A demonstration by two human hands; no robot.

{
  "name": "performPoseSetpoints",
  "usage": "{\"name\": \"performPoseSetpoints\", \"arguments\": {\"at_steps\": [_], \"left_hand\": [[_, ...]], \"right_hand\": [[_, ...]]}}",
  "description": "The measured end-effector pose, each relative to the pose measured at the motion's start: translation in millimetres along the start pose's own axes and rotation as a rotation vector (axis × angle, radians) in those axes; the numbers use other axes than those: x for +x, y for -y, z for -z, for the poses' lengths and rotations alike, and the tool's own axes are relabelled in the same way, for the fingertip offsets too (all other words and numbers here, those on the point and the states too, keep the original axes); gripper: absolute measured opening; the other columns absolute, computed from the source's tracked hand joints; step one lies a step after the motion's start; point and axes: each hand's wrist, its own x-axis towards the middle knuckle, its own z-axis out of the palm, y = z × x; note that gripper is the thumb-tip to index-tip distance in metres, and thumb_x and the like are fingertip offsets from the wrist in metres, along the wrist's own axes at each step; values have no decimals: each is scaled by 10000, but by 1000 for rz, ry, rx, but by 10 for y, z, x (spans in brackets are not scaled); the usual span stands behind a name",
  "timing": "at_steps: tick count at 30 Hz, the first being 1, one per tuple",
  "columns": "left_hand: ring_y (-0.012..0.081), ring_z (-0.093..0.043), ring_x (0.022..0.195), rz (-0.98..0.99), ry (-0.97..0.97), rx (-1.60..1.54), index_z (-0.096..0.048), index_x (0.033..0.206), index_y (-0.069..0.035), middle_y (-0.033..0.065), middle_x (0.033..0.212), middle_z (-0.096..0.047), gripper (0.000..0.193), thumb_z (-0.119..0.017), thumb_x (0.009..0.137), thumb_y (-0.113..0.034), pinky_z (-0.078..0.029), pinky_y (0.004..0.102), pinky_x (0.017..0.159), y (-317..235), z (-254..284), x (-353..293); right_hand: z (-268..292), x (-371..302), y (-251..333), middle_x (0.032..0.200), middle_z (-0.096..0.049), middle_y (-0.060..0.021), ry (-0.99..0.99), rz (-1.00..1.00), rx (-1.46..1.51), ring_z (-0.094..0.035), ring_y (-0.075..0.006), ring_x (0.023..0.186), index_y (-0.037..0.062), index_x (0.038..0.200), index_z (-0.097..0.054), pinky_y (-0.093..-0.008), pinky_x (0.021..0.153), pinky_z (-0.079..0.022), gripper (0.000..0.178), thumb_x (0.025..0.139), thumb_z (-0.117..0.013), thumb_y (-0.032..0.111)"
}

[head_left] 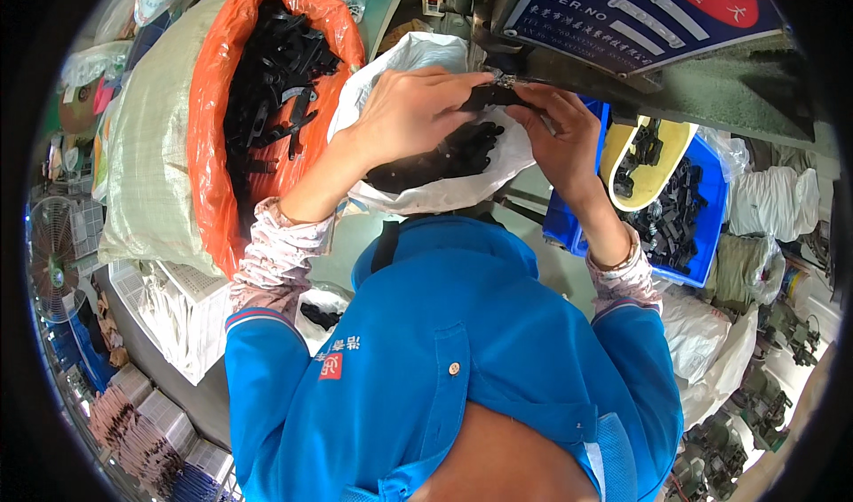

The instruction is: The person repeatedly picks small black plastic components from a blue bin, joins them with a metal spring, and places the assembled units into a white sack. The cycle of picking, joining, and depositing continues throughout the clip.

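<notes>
Both of my hands meet at the lower edge of a dark green machine [737, 93]. My right hand [562, 133] is closed, thumb and fingers pinching a small black plastic part [485, 99]. From the other side my left hand [413, 111] reaches in with its fingers drawn together at a small shiny metal piece [506, 81]; its fingertips are partly hidden, so what they grip is unclear. Below the hands, a white sack [426, 202] stands open with many black plastic parts [444, 160] inside.
To the left, a large woven sack with an orange liner [203, 147] holds more black parts. A blue bin [702, 275] and a yellow scoop-shaped container [680, 138] with black parts stand to the right. A white basket [209, 342] is at lower left, beyond it a fan [55, 253].
</notes>
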Motion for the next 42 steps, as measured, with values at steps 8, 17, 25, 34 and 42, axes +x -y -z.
{"name": "performPoseSetpoints", "arguments": {"at_steps": [8,17,25,34,42], "left_hand": [[271,-558,627,123,148,29,-672,1074,-78,78,749,-598,303,-728,796,-186,-435,355,569,100,-57,188],[332,-643,729,286,193,-86,-657,953,-15,162,833,-674,218,-741,803,-149,-487,350,653,101,140,9],[355,-659,789,250,170,-98,-652,948,2,168,849,-680,216,-734,804,-136,-507,363,690,86,110,48],[322,-657,786,96,7,-73,-653,923,-54,126,919,-687,203,-727,814,-208,-519,362,678,95,49,-74],[326,-650,954,42,-247,226,-652,1092,-99,129,1050,-680,303,-714,805,-175,-522,417,800,601,-251,-956]], "right_hand": [[-5,27,-374,922,-715,-92,89,-279,244,-650,-136,771,-13,1051,-705,-252,669,-531,205,857,-715,52],[102,215,-732,959,-677,-66,291,-491,391,-620,-150,867,21,1122,-665,-306,786,-518,342,920,-664,297],[-336,403,-1898,1150,-625,-154,351,250,-768,-549,-415,1084,116,1056,-680,-498,951,-424,303,757,-628,113],[-429,324,-2412,1148,-637,-154,255,323,-750,-575,-389,1100,132,1062,-683,-499,963,-434,361,708,-694,200],[-457,467,-2349,1120,-652,-171,265,53,-865,-598,-379,1077,127,1157,-636,-468,970,-447,396,826,-585,338]]}}
